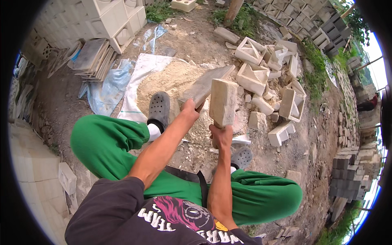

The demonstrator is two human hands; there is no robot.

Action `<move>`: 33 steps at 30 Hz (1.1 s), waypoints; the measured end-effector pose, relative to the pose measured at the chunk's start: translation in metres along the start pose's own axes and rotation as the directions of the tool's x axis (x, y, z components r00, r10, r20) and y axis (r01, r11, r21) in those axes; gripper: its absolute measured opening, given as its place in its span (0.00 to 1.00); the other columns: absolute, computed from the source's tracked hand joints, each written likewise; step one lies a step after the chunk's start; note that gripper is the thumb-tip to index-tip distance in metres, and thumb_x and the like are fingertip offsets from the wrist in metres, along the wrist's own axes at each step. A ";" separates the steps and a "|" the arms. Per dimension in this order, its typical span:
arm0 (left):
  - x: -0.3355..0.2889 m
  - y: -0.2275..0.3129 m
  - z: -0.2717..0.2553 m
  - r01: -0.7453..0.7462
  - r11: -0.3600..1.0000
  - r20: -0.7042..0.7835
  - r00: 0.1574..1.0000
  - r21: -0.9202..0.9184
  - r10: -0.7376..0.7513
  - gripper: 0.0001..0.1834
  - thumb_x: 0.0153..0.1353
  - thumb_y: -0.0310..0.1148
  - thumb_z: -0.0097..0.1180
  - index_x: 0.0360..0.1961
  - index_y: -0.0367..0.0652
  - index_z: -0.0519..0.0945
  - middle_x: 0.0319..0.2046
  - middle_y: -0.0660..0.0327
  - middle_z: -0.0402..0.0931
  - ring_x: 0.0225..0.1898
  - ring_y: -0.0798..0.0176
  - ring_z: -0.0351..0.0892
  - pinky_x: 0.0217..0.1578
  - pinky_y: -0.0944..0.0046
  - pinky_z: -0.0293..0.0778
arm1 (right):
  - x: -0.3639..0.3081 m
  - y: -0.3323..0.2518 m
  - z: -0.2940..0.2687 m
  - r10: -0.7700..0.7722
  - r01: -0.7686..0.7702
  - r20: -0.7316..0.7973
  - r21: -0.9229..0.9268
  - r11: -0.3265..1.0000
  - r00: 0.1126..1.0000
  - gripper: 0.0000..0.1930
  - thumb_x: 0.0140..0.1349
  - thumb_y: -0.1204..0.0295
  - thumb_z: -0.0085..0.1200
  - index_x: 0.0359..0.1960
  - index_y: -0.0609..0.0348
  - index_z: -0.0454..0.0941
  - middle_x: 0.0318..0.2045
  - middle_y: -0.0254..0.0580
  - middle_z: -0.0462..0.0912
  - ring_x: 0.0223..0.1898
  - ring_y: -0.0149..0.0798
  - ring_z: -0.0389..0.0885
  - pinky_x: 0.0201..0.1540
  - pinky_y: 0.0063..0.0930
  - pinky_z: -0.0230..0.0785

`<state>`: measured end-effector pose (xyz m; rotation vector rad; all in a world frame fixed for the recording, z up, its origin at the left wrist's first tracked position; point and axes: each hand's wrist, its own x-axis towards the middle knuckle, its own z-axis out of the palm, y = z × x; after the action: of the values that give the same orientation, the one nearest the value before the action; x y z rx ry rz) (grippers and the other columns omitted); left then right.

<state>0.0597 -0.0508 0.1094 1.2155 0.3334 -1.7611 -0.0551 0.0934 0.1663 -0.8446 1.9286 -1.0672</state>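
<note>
My left hand is closed round the near end of a flat grey board, which slants up and to the right over a heap of pale crushed grit. In my right hand is a mallet with a thick, pale, block-shaped head. The head stands upright above my fist, just right of the board; a short piece of handle shows below my fingers. Whether the board touches the grit is hidden from this angle. The grit lies on a white sheet between my feet.
Broken pale hollow blocks and rubble lie right of the grit. Stacked boards and blue plastic sheeting are at the left, below a tall block stack. Grey blocks stand far right. A grey clog borders the sheet.
</note>
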 end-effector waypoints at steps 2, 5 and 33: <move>0.003 0.000 0.000 -0.022 1.000 -0.005 1.000 0.005 0.022 0.21 0.71 0.28 0.46 0.62 0.31 0.64 0.55 0.45 0.71 0.45 0.47 0.83 0.37 0.55 0.91 | 0.002 0.002 -0.006 -0.036 0.028 -0.039 -0.193 0.981 0.999 0.09 0.50 0.74 0.62 0.29 0.68 0.80 0.20 0.40 0.81 0.19 0.35 0.81 0.23 0.33 0.72; -0.004 -0.008 0.007 -0.050 0.999 -0.020 0.999 -0.004 0.050 0.21 0.71 0.28 0.46 0.62 0.30 0.63 0.56 0.44 0.71 0.45 0.46 0.83 0.37 0.56 0.91 | -0.008 0.001 0.001 -0.091 0.112 -0.130 0.167 0.980 0.987 0.09 0.51 0.73 0.62 0.26 0.68 0.79 0.18 0.38 0.79 0.18 0.36 0.80 0.23 0.34 0.72; -0.016 -0.116 -0.005 -0.674 0.207 0.525 0.701 0.709 0.482 0.39 0.71 0.42 0.47 0.74 0.29 0.50 0.55 0.31 0.75 0.56 0.45 0.78 0.56 0.57 0.71 | -0.013 0.033 -0.062 0.222 -0.069 -0.561 0.281 0.957 0.798 0.14 0.52 0.67 0.61 0.33 0.68 0.80 0.20 0.41 0.82 0.17 0.34 0.79 0.26 0.30 0.72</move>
<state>-0.0301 0.0220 0.0887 1.5287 -1.2404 -1.2537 -0.1076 0.1414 0.1635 -0.2136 2.2426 -1.5641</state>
